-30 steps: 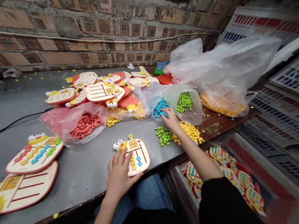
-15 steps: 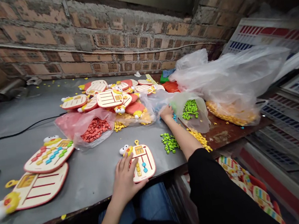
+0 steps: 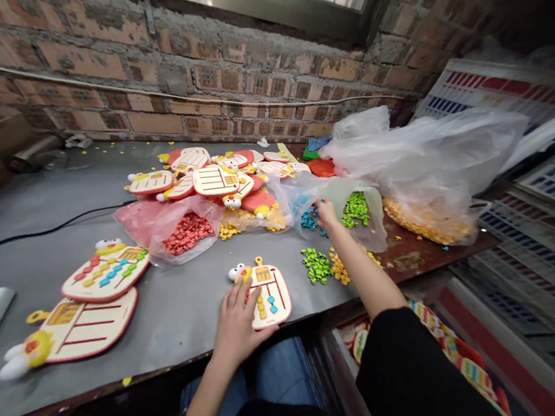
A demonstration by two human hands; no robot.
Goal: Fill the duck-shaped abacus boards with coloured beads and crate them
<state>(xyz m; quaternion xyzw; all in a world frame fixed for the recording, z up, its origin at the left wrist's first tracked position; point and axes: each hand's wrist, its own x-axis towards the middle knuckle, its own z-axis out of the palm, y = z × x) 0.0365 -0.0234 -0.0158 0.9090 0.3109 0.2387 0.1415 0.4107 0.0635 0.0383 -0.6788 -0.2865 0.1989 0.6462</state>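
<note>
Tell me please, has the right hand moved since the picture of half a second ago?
Yes. Judged against the loose green pieces lying on the table, the right hand has shifted to the right.

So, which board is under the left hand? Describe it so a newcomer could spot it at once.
Find the grey table below the brick wall, then its near edge. There the left hand rests on a cream board with a yellow, big-eyed head. Unlike the filled board and the bare-slotted one to its left, it carries blue pieces, yet its rightmost slot is bare.
</note>
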